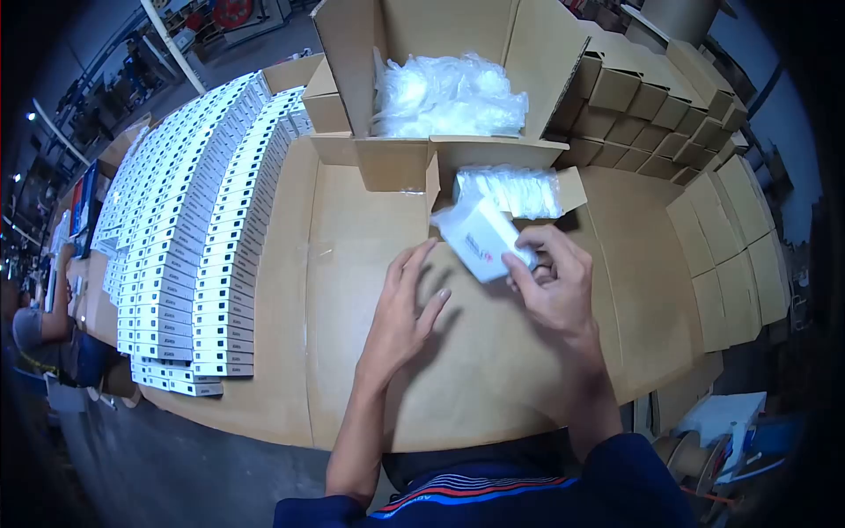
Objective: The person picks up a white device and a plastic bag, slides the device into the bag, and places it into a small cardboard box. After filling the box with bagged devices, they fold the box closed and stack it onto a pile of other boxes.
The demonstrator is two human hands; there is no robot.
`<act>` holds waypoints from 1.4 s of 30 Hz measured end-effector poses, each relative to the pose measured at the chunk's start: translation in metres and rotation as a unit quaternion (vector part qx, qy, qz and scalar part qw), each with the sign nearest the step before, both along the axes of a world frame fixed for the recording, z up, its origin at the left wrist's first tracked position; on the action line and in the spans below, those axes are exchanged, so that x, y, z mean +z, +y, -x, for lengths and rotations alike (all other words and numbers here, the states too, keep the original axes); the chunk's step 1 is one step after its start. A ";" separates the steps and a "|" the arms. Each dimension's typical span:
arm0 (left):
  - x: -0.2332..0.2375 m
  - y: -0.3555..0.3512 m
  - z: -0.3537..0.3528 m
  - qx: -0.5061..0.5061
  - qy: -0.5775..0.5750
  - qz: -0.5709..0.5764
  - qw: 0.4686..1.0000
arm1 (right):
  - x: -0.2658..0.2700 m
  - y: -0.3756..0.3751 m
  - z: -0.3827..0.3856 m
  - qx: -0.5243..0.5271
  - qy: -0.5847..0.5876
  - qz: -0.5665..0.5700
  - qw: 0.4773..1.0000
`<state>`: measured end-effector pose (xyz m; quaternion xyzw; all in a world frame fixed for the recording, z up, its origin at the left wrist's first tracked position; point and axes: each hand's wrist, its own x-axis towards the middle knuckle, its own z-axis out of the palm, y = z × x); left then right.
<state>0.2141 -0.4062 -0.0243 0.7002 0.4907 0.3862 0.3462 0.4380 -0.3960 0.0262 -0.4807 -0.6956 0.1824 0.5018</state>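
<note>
My right hand (559, 280) pinches the right end of a small white box (482, 242), which has dark print and a small pink mark on its face. See-through plastic shows at the box's upper left end, so it looks partly inside a bag. Just left of it, my left hand (405, 304) is held over the cardboard with thumb and fingers apart, holding nothing. Behind the box stands an open carton (570, 189) with a row of plastic-wrapped white packets (515, 191). A large carton (449, 26) at the back holds a heap of see-through plastic bags (449, 97).
Tall stacks of white printed boxes (180, 238) line the table's left side. Brown cartons are piled at the back right (647, 106) and right edge (735, 255). Cardboard (352, 352) covers the table. Another person (57, 330) is at the far left.
</note>
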 end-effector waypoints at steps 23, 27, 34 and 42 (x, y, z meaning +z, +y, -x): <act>-0.023 0.047 -0.018 0.070 0.206 -0.108 0.970 | -0.069 0.091 0.057 -0.168 -0.187 -0.068 0.966; -0.027 0.049 -0.018 0.070 0.206 -0.116 0.969 | -0.067 0.091 0.060 -0.193 -0.221 -0.039 0.955; -0.028 0.047 -0.018 0.066 0.207 -0.105 0.970 | -0.054 0.084 0.066 -0.215 -0.292 0.046 0.931; -0.011 0.058 0.015 0.101 0.017 -0.258 0.961 | -0.039 0.046 0.084 -0.142 -0.301 0.088 0.939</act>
